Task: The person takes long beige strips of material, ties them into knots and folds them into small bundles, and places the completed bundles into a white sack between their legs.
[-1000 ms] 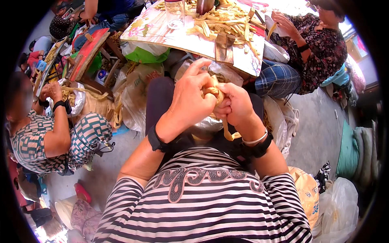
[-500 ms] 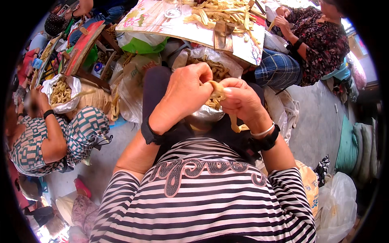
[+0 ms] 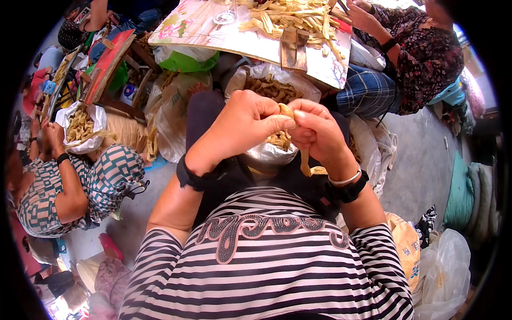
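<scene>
Both hands, left [image 3: 242, 128] and right [image 3: 319, 133], pinch a pale strip [image 3: 305, 162] above the bowl [image 3: 269, 152]; a tug could snap it, dropping pieces beside the bowl.

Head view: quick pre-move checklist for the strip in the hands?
1. Both hands on the strip: left hand and right hand pinch the yellow strip at its top: ok.
2. Loose end hangs free below the right hand: ok.
3. Bag of pieces sits under the hands: ok.
4. Strip whole or split: cannot tell.
5. Other people's hands clear of the strip: ok.
</scene>
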{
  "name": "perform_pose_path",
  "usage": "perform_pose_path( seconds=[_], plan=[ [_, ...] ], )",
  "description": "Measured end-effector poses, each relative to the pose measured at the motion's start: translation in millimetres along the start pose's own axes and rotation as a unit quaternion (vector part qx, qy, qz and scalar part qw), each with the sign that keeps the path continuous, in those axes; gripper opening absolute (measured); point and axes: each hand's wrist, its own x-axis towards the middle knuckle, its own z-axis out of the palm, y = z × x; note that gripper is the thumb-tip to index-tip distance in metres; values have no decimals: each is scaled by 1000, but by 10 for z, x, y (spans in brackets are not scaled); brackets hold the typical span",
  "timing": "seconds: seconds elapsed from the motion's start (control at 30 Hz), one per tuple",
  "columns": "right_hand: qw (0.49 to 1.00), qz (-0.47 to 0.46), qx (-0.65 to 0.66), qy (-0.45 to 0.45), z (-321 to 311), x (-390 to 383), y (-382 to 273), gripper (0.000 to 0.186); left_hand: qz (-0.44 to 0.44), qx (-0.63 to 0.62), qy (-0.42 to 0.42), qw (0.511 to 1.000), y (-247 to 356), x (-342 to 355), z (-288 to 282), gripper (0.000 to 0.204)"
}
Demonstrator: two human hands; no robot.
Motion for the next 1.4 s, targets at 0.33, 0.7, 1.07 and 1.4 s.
perform_pose_path(
  seconds=[0.33, 0.7, 1.07, 1.4],
  plan=[
    [960, -51, -253, 112, -276, -99, -128, 17, -130, -154, -17, 979, -251, -14, -13, 32],
    [944, -36, -300, 131, -339, 97, -25, 16, -31, 181, -19, 983, -172, 119, 120, 33],
    [907, 66, -400, 111, -505, 68, -317, 20, -19, 176, -156, 972, -364, 457, 46, 16],
    [812, -88, -531, 224, -974, 996, -837, 23, 1, 248, 69, 966, -775, 1452, -213, 16]
  ],
)
